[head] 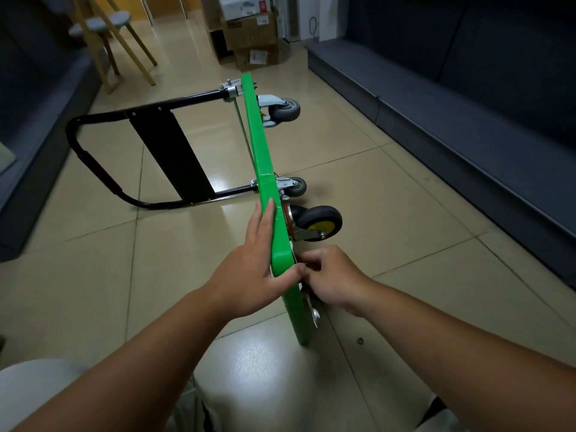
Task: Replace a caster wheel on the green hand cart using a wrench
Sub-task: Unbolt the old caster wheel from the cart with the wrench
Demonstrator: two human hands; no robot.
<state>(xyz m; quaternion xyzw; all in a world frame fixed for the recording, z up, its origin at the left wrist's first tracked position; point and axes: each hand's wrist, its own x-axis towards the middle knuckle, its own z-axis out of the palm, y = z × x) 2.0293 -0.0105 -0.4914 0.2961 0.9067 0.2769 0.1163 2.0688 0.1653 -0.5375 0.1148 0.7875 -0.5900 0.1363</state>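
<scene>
Green hand cart [265,169] stands on edge on glossy beige floor tiles [389,188]

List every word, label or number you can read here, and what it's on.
No text is legible in this view.
The shipping labels on the cardboard boxes are too blurred to read.
The print on the white box above them is too blurred to read.
No markings show on the green hand cart.
</scene>
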